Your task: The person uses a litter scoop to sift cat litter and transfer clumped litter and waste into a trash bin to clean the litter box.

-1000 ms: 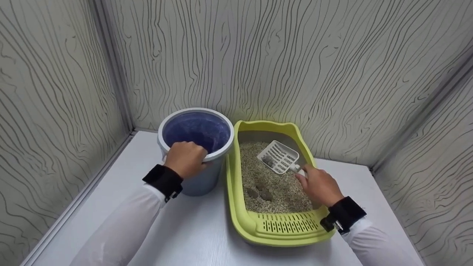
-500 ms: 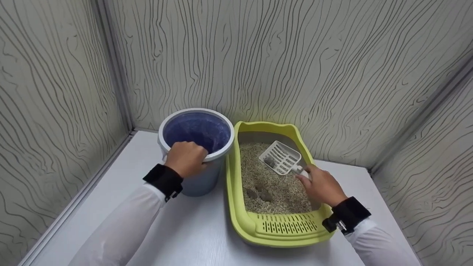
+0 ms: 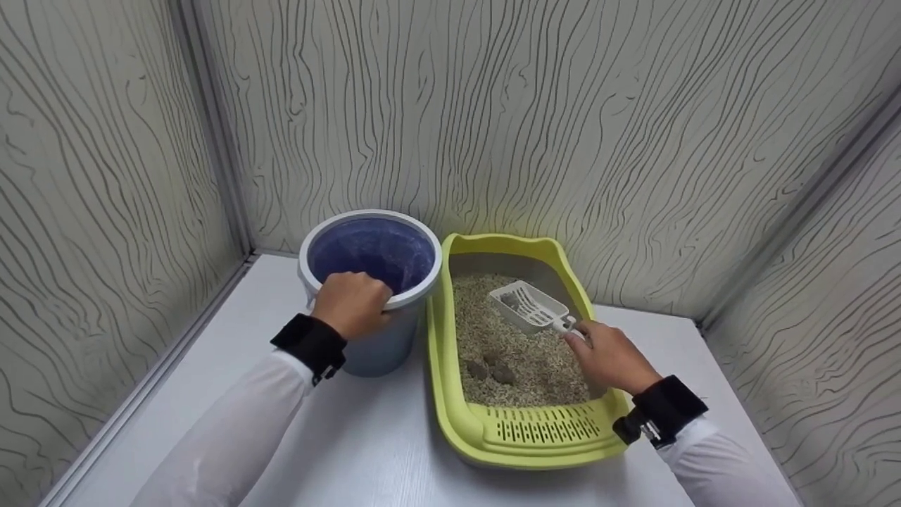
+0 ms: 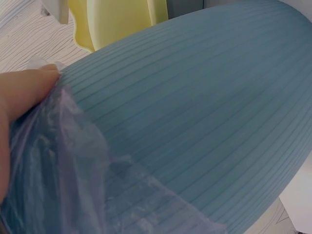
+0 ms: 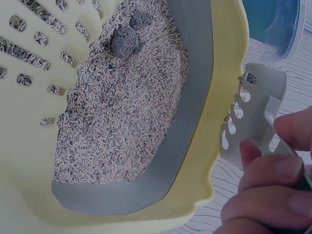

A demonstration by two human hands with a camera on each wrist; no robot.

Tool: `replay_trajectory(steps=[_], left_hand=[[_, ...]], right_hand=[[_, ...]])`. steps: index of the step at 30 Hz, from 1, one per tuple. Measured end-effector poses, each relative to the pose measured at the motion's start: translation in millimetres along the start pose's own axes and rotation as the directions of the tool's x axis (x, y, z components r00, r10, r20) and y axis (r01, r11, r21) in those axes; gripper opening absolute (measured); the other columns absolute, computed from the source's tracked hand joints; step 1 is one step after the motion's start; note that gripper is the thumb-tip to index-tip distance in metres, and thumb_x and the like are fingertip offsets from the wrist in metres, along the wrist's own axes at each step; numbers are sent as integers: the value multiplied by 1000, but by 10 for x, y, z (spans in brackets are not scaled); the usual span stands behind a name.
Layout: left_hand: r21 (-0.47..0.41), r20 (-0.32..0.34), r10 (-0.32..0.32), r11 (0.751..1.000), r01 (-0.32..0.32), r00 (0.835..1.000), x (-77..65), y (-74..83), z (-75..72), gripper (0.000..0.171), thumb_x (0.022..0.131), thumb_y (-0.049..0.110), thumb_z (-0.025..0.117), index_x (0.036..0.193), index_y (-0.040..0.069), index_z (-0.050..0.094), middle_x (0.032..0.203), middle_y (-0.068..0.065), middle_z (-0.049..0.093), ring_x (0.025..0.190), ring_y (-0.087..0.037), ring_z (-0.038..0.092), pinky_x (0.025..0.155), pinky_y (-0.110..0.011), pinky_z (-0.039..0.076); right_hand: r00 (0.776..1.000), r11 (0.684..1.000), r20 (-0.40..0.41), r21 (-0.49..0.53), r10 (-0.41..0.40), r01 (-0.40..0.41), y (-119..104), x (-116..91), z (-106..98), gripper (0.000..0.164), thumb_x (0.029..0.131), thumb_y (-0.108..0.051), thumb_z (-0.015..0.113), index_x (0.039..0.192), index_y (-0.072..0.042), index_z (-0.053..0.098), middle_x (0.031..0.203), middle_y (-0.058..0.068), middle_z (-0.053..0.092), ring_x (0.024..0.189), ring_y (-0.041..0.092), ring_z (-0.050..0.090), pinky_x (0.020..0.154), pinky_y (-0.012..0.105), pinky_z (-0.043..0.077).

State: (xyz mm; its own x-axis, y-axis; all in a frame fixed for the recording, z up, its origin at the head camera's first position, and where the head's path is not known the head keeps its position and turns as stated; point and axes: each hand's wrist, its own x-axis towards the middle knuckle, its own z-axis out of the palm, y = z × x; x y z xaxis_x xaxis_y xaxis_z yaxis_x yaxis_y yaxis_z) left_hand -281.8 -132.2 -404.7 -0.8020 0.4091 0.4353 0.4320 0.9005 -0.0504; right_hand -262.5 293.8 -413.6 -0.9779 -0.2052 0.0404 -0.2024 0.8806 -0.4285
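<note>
My left hand [image 3: 352, 305] grips the near rim of a blue-grey trash bin [image 3: 383, 352]. In the left wrist view, its thumb presses a translucent purple bag [image 4: 83, 161] that hangs over the bin's ribbed outside [image 4: 185, 107]. My right hand [image 3: 614, 355] holds a white slotted litter scoop [image 3: 538, 310] by its handle. The scoop is over the far part of a yellow-green litter box [image 3: 438, 373], with a grey clump [image 3: 510, 301] in it. More grey clumps [image 3: 500, 372] lie in the pale granular litter [image 3: 542, 373], towards the near left.
Bin and box stand side by side on a white table [image 3: 352, 451], close to the back wall [image 3: 436, 120]. Wood-grain panels rise on both sides. A slotted step [image 3: 545, 428] forms the near end of the litter box.
The scoop has tilted, so its slotted bottom shows more obliquely, with the clump still in it. My left hand keeps its hold on the bin's rim.
</note>
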Motion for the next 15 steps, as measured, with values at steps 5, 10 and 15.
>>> replay_trajectory(steps=[5, 10, 15], left_hand=[[5, 3, -4, 1000, 4, 1000, 3, -6, 19, 42, 84, 43, 82, 62, 13, 61, 59, -4, 64, 51, -26, 59, 51, -50, 49], [-3, -13, 8, 1000, -8, 1000, 3, -9, 32, 38, 82, 37, 83, 62, 13, 60, 60, -5, 65, 53, -28, 61, 51, -51, 49], [-12, -15, 9, 1000, -9, 1000, 2, -6, 26, 34, 79, 30, 83, 61, 14, 59, 61, -5, 65, 53, -27, 61, 52, -50, 49]], right_hand=[[1000, 1000, 6, 2, -24, 24, -19, -10, -5, 28, 110, -33, 50, 103, -12, 65, 73, 0, 51, 62, 15, 49, 62, 33, 39], [999, 999, -21, -34, -32, 31, -23, -26, -5, 26, 109, -32, 51, 95, -14, 62, 71, -1, 50, 60, 14, 47, 60, 32, 38], [998, 997, -54, -75, -37, 33, -29, -37, 0, 24, 108, -31, 55, 92, -13, 61, 70, -1, 51, 58, 14, 47, 58, 32, 36]])
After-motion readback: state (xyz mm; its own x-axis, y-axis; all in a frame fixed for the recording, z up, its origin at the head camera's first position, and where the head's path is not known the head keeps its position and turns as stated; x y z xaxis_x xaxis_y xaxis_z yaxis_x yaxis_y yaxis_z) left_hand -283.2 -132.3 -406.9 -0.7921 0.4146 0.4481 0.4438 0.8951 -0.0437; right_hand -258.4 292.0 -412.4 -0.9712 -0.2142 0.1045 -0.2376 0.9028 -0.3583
